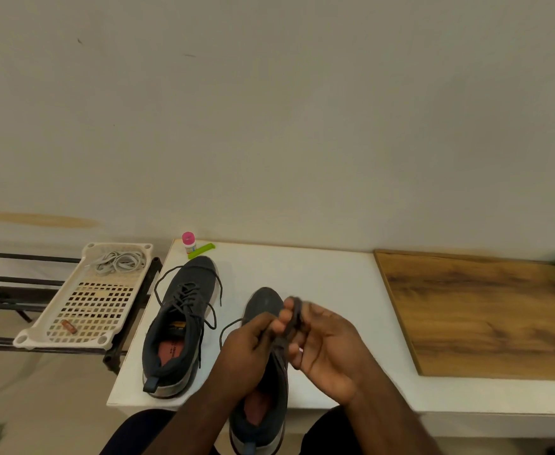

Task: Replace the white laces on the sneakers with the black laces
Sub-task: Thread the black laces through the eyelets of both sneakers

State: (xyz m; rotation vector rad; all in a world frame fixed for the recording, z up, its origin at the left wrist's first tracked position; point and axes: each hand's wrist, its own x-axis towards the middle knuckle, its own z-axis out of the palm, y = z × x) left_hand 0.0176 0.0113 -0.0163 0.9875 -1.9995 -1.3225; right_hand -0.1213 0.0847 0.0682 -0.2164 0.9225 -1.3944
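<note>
A: What is being done over the dark grey knit sneaker (264,310) at the front edge of the white worktop (328,284)?

B: A thin black lace (294,318) is being worked above its eyelets. It is being pinched by the left hand (248,353) and grasped in the curled grip of the right hand (327,343). The step is judged to be threading or tightening.

A: How is that being done well?

B: The lace is being kept flat and untwisted, both ends are being drawn evenly, and the shoe is being steadied so that it is not dragged off the edge.

A: And the rest?

B: A second dark grey sneaker (180,323), already black-laced, is lying nearer the left edge. The grey-white flat laces (121,261) are lying heaped in a cream perforated plastic tray (85,310), off the worktop on a black metal rack (6,290).

A: What is being hidden?

B: The eyelets are being covered by both hands, the lace is being blurred, and the heel is being cut off below.
</note>
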